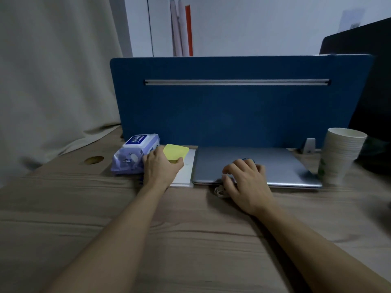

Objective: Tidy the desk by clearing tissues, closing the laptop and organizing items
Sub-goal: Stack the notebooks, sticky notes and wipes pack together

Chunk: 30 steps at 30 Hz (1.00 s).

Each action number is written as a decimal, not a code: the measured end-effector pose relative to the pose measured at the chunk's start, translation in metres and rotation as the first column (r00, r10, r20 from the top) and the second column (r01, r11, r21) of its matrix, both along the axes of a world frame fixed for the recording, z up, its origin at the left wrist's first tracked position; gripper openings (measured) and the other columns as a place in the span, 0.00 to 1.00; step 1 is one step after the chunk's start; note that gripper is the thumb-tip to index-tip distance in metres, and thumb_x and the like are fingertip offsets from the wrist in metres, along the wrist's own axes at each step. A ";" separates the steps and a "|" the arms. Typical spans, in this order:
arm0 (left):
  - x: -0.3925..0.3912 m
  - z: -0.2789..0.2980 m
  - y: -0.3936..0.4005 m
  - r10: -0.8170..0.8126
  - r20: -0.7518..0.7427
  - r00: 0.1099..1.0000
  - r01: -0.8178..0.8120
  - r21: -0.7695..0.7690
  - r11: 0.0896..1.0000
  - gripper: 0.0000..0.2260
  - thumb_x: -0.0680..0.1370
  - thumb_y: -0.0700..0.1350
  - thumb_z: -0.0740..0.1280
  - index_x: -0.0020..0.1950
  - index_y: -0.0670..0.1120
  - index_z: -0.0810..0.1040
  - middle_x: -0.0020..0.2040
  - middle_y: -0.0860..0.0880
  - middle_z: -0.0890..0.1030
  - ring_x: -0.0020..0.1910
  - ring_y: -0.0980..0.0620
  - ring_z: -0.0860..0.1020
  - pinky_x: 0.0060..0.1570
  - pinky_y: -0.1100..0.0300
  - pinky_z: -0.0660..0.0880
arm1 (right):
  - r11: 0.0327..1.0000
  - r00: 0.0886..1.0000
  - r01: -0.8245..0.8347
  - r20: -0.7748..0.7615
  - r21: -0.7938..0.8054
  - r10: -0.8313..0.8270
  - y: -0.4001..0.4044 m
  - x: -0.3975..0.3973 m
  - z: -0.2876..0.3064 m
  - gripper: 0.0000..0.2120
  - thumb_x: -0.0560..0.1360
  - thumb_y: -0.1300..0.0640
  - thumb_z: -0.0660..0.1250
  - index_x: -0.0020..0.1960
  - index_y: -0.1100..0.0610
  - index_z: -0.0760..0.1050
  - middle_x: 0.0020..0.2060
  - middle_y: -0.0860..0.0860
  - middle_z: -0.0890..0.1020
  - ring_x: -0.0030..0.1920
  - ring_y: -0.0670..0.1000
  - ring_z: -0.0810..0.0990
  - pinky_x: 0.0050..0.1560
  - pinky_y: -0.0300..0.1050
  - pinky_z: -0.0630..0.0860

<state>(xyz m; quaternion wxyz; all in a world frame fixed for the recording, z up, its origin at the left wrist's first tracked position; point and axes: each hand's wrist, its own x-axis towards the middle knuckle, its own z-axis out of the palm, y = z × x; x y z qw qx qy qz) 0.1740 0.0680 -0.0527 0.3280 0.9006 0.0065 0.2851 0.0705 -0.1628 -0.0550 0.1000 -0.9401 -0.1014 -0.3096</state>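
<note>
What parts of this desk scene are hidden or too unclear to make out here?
- Head view: a blue object on the laptop is mostly covered by the right hand.
- White cord at the laptop's front edge: that hand hides most of it.
- Wipes packet: label too blurred to read.
- Dark object at far right: cut off by the frame edge.
- White pad: partly under the left hand and the yellow sticky notes it holds.
</note>
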 end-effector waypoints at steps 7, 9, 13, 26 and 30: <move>0.012 -0.007 -0.002 0.027 -0.173 0.984 0.000 0.158 0.987 0.38 0.69 0.67 0.69 0.68 0.41 0.71 0.63 0.39 0.77 0.65 0.37 0.70 0.62 0.48 0.70 | 0.968 0.997 -0.081 -0.002 0.239 0.084 -0.006 0.001 0.004 0.19 0.79 0.49 0.47 0.50 0.51 0.76 0.47 0.46 0.80 0.51 0.51 0.74 0.53 0.53 0.69; 0.006 -0.006 0.000 0.000 -0.152 0.988 0.029 0.188 0.982 0.34 0.72 0.66 0.66 0.70 0.43 0.71 0.65 0.41 0.76 0.66 0.37 0.70 0.63 0.47 0.69 | 0.936 0.995 -0.099 0.005 0.339 0.104 -0.009 0.000 0.005 0.18 0.78 0.51 0.49 0.50 0.54 0.77 0.46 0.47 0.80 0.50 0.50 0.76 0.51 0.50 0.71; -0.017 -0.002 0.000 -0.224 0.022 0.974 0.214 0.219 0.952 0.19 0.78 0.55 0.64 0.66 0.47 0.76 0.65 0.46 0.76 0.64 0.41 0.71 0.64 0.49 0.67 | 0.897 0.997 -0.040 -0.039 0.441 0.063 -0.017 -0.010 0.004 0.15 0.73 0.53 0.54 0.49 0.54 0.78 0.42 0.45 0.79 0.46 0.49 0.76 0.45 0.45 0.71; -0.108 -0.006 -0.046 -0.626 -0.133 0.768 0.615 0.423 0.665 0.22 0.79 0.58 0.62 0.72 0.53 0.71 0.69 0.55 0.70 0.65 0.54 0.66 0.67 0.52 0.66 | 0.935 0.958 -0.058 -0.244 0.349 0.151 -0.029 -0.061 0.003 0.04 0.72 0.53 0.72 0.43 0.49 0.77 0.36 0.42 0.79 0.35 0.40 0.75 0.35 0.28 0.68; -0.113 -0.009 -0.041 -0.619 -0.176 0.765 0.636 0.354 0.685 0.22 0.79 0.57 0.64 0.72 0.55 0.70 0.72 0.56 0.68 0.69 0.54 0.62 0.68 0.58 0.60 | 0.919 0.958 -0.091 -0.219 0.383 0.187 -0.026 -0.063 0.004 0.07 0.71 0.59 0.73 0.43 0.50 0.76 0.37 0.43 0.79 0.38 0.45 0.76 0.36 0.27 0.67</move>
